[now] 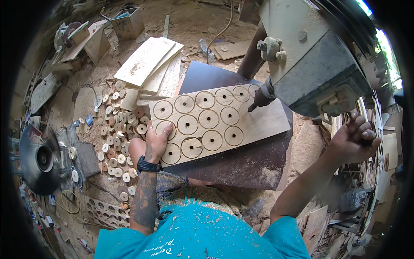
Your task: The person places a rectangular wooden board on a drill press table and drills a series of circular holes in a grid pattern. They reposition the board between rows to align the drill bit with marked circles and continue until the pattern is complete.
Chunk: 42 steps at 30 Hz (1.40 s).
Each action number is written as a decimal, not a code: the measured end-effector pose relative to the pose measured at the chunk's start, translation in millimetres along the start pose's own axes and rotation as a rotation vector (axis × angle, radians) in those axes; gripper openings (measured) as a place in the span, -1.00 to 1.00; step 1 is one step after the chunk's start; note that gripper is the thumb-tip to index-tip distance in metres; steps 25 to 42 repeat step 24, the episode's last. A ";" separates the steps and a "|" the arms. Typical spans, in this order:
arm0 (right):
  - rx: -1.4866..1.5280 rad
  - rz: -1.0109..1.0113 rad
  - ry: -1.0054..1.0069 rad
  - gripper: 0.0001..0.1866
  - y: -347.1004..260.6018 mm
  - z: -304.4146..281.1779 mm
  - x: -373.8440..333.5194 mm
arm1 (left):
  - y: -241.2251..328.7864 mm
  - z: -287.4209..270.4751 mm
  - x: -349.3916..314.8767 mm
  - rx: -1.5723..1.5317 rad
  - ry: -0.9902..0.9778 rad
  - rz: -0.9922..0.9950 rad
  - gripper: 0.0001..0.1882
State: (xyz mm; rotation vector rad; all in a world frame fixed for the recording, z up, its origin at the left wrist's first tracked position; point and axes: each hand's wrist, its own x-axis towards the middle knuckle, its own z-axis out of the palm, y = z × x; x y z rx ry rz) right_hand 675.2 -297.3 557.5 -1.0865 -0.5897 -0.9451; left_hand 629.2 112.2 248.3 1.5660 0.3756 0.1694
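A pale wooden board [269, 123] lies slanted across a dark table [241, 168], with rows of round grooves cut in it. Most of the circles have a dark hole at their centre. My left hand [158, 140] grips the board's left end, thumb on top over one of the circles. Above the board's right part hangs the chuck [264, 94] of a drill press [319, 71], its bit pointing down near ungrooved wood. Beside the machine's right side, my right hand [355, 136] is raised with curled fingers; what they hold, if anything, is hidden.
Many cut wooden discs [116, 140] are heaped left of the table. Flat boards [146, 62] are stacked beyond them. A round dark machine part [43, 157] stands at far left, near a board with round holes [105, 213]. Scrap wood [384, 142] piles up at right.
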 end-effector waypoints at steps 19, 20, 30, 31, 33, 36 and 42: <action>-0.644 0.457 -0.835 -0.27 -47.4 -19.0 21.9 | 10.7 -0.3 -4.2 0.061 0.005 -0.010 -0.44; -0.827 0.585 -0.798 -0.36 -56.3 -13.0 26.8 | 8.9 -0.7 -2.5 0.054 0.000 -0.020 -0.44; -1.067 0.292 -0.689 -0.68 -26.9 2.4 -5.1 | 1.5 0.4 -0.3 0.012 -0.011 0.003 -0.43; -1.067 0.292 -0.689 -0.68 -26.9 2.4 -5.1 | 1.5 0.4 -0.3 0.012 -0.011 0.003 -0.43; -1.067 0.292 -0.689 -0.68 -26.9 2.4 -5.1 | 1.5 0.4 -0.3 0.012 -0.011 0.003 -0.43; -1.067 0.292 -0.689 -0.68 -26.9 2.4 -5.1 | 1.5 0.4 -0.3 0.012 -0.011 0.003 -0.43; -1.067 0.292 -0.689 -0.68 -26.9 2.4 -5.1 | 1.5 0.4 -0.3 0.012 -0.011 0.003 -0.43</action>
